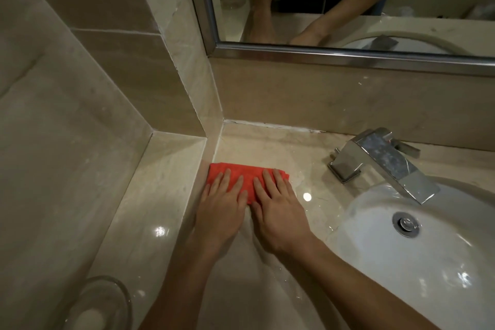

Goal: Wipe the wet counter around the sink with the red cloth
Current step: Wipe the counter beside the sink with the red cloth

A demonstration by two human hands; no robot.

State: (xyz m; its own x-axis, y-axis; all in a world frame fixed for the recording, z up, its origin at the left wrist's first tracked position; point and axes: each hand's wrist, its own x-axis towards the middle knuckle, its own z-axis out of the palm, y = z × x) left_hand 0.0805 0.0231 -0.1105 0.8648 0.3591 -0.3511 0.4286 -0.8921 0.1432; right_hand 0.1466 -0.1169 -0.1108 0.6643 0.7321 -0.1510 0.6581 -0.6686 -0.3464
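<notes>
The folded red cloth (247,177) lies flat on the glossy beige marble counter (267,147), left of the white oval basin sink (375,225) and hard against the raised marble ledge (166,169) on its left side. Its long axis runs left to right, parallel to the far backsplash.

Both hands sit on top of it, side by side. The left hand (222,206) presses the left half with straight, spread fingers; the right hand (278,209) presses the right half the same way. Neither hand grips or pinches the fabric; both are flat and released, palms trailing off the cloth's near edge onto the stone.

The cloth lies under and just ahead of the fingertips, towards the far corner. Wet sheen and droplets show to the right, between the cloth and the square chrome faucet (383,163), so the right hand is nearer that patch. A sideways sweep to the right, or a push farther into the corner, looks the likely next stroke.
</notes>
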